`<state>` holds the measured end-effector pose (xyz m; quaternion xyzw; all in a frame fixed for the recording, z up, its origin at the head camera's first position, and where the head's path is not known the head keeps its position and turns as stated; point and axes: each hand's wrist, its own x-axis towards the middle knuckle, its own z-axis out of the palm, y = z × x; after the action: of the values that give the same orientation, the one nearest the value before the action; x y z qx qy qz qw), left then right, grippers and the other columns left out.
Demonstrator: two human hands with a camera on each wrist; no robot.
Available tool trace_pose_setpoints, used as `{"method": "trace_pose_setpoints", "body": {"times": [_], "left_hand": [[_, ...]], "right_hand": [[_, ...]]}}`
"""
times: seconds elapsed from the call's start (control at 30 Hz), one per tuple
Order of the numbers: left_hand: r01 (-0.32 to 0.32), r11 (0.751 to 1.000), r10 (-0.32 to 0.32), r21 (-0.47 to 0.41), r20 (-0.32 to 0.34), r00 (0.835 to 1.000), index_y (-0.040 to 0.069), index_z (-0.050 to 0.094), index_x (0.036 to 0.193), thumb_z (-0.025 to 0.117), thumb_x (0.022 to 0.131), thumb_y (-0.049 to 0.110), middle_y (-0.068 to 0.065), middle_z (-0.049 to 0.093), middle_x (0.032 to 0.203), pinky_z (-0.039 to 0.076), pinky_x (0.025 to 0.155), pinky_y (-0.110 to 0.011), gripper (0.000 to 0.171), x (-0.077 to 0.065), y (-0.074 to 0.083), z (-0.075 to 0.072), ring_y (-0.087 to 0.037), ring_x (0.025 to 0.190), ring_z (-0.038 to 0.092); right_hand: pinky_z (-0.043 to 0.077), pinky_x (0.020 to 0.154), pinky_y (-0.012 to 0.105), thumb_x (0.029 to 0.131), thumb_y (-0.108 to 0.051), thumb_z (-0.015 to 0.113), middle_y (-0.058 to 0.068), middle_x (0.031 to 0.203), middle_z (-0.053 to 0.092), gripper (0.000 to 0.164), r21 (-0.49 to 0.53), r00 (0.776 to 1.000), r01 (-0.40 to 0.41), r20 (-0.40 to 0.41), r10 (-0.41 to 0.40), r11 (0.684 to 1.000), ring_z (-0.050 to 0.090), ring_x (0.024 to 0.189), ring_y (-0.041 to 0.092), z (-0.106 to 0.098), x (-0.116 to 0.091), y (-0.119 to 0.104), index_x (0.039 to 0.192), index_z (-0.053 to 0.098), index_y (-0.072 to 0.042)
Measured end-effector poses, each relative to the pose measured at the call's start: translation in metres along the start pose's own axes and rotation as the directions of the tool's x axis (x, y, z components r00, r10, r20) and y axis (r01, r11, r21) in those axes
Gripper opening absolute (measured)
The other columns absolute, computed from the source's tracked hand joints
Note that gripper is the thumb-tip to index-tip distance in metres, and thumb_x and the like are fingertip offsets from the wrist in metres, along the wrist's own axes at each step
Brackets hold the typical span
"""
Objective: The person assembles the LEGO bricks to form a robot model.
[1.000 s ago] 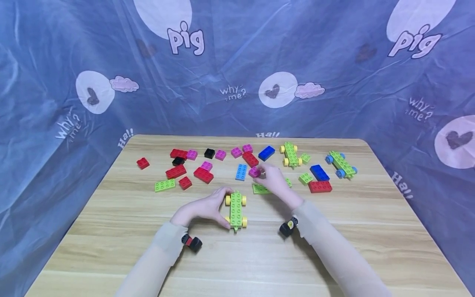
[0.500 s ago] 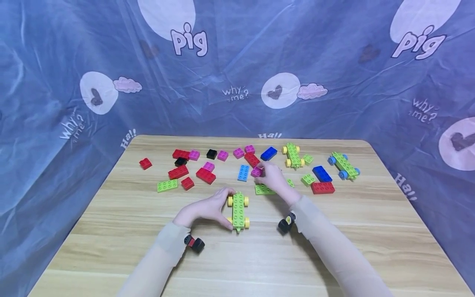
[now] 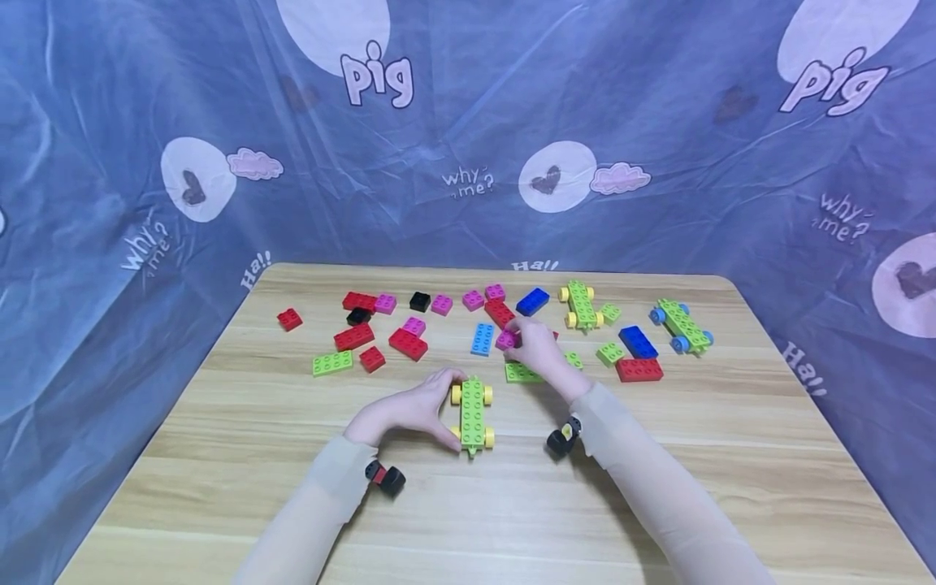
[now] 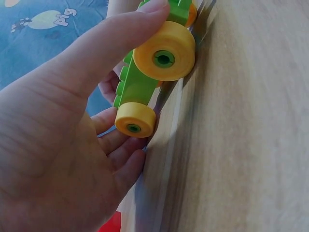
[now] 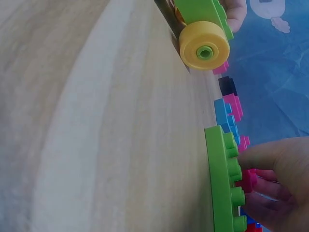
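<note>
A green toy car base (image 3: pixel 472 413) with yellow wheels stands on the wooden table in front of me. My left hand (image 3: pixel 417 409) holds it from the left side, thumb at the near end and fingers at the far end. In the left wrist view, the thumb (image 4: pixel 140 19) lies above a yellow wheel (image 4: pixel 164 50). Farther right and back, my right hand (image 3: pixel 544 357) pinches a small magenta brick (image 3: pixel 504 340) between thumb and fingers. A long green brick (image 3: pixel 521 372) lies just below that hand, partly covered by it. The light blue brick (image 3: pixel 482 340) is beside the magenta one.
Red, pink and black bricks lie scattered at the back left, among them a red brick (image 3: pixel 408 344) and a light green brick (image 3: pixel 332 362). Two more car bases, one yellow-wheeled (image 3: pixel 581 305) and one blue-wheeled (image 3: pixel 682 325), stand at the back right near a dark blue brick (image 3: pixel 639 342).
The head view has shifted slightly, so everything appears a little farther right. Both hands keep nearly the same places, the right still at the magenta brick.
</note>
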<state>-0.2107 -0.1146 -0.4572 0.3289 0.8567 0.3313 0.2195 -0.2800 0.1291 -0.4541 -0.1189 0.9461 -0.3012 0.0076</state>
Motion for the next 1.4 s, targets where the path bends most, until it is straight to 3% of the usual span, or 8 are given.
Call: {"method": "trace_pose_setpoints", "body": {"times": [0.6, 1.0, 1.2, 1.4], "left_hand": [[0.012, 1.000, -0.012, -0.006, 0.004, 1.000, 0.003, 0.029, 0.140, 0.090, 0.061, 0.033, -0.015, 0.037, 0.142, 0.026, 0.116, -0.041, 0.104, 0.000, 0.002, 0.000, -0.027, 0.137, 0.032], [0.014, 1.000, -0.014, 0.002, 0.002, 1.000, 0.003, 0.029, 0.140, 0.090, 0.061, 0.034, -0.015, 0.037, 0.143, 0.027, 0.116, -0.042, 0.105, 0.000, 0.001, 0.001, -0.028, 0.137, 0.033], [-0.003, 1.000, 0.003, 0.013, 0.002, 1.000, 0.003, 0.030, 0.139, 0.090, 0.062, 0.034, -0.014, 0.039, 0.141, 0.028, 0.116, -0.042, 0.103, 0.001, -0.001, 0.001, -0.027, 0.135, 0.034], [-0.004, 1.000, 0.004, 0.015, 0.004, 1.000, 0.003, 0.031, 0.138, 0.090, 0.061, 0.036, -0.014, 0.039, 0.139, 0.029, 0.115, -0.041, 0.103, 0.002, -0.002, 0.000, -0.026, 0.133, 0.034]], "right_hand": [[0.053, 0.086, 0.042, 0.078, -0.007, 0.076, 0.019, 0.107, 0.067, 0.043, -0.025, 1.000, 0.024, 0.000, -0.024, 0.999, 0.064, 0.094, 0.029, 0.000, -0.002, 0.000, 0.118, 0.061, 0.004], [0.054, 0.088, 0.043, 0.078, -0.009, 0.077, 0.016, 0.112, 0.067, 0.042, 0.069, 0.995, 0.093, -0.046, -0.090, 0.993, 0.065, 0.100, 0.030, -0.002, -0.019, -0.009, 0.117, 0.064, -0.001], [0.054, 0.089, 0.044, 0.079, -0.009, 0.076, 0.015, 0.118, 0.065, 0.046, 0.179, 0.992, 0.123, -0.018, -0.121, 0.976, 0.064, 0.105, 0.032, -0.003, -0.032, -0.020, 0.123, 0.062, -0.002], [0.052, 0.091, 0.045, 0.079, -0.014, 0.077, 0.009, 0.118, 0.067, 0.047, 0.191, 0.991, 0.132, 0.002, -0.134, 0.973, 0.064, 0.104, 0.028, -0.002, -0.046, -0.031, 0.124, 0.063, -0.008]]}}
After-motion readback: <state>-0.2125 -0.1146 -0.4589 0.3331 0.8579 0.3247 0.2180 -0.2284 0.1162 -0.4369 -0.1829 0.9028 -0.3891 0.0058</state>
